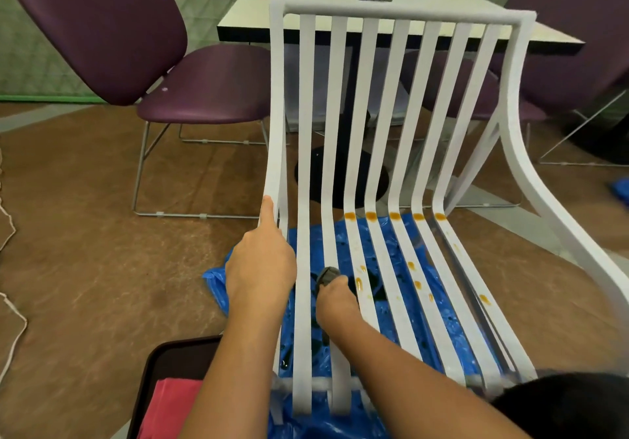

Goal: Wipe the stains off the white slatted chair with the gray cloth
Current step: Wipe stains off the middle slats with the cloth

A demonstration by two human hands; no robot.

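The white slatted chair (371, 98) fills the middle of the head view, its back upright and its seat slats running toward me. Orange-brown stains (394, 216) form a row where seat meets back, and more spots (359, 283) dot the right-hand seat slats. My left hand (260, 265) grips the chair's left side rail, thumb stretched up along it. My right hand (335, 300) presses the gray cloth (327, 275) onto the third slat from the left; only a dark bunched corner of the cloth shows above the fingers.
A blue plastic sheet (439, 319) lies on the brown carpet under the chair. A dark tray (163, 367) with a pink cloth (163, 408) sits at lower left. Purple chairs (112, 29) and a white table (340, 6) stand behind.
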